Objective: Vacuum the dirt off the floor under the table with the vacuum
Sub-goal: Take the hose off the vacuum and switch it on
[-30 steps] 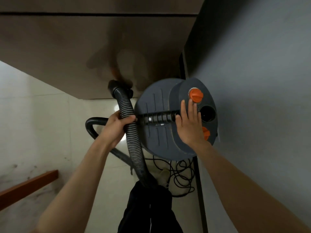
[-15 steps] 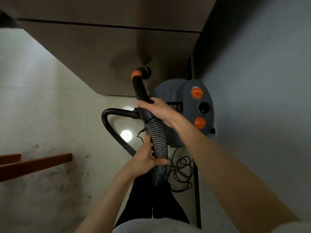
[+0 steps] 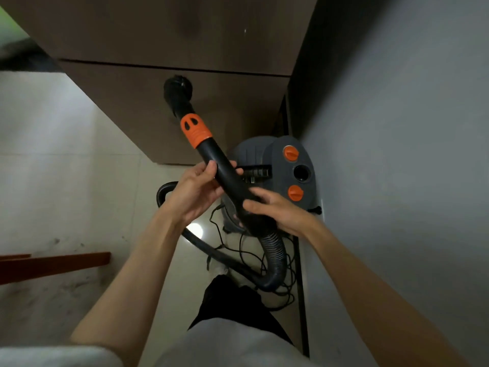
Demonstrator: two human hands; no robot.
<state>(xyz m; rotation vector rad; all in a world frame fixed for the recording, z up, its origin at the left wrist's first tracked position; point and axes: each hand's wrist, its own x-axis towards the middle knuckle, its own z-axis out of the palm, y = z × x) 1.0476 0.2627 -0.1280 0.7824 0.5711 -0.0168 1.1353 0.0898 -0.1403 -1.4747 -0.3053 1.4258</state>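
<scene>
Both hands up on the hose handle (image 3: 225,170): right hand (image 3: 275,210) with fingers wrapped round its lower end by the ribbed hose (image 3: 275,250), left hand (image 3: 195,189) pinching it higher up. Nozzle end (image 3: 177,88) points away, raised. Vacuum (image 3: 277,170) sits on the floor (image 3: 87,197) against the wall. Setup stage, I'd say; next, swing the nozzle down toward the dirt (image 3: 63,287) at left.
</scene>
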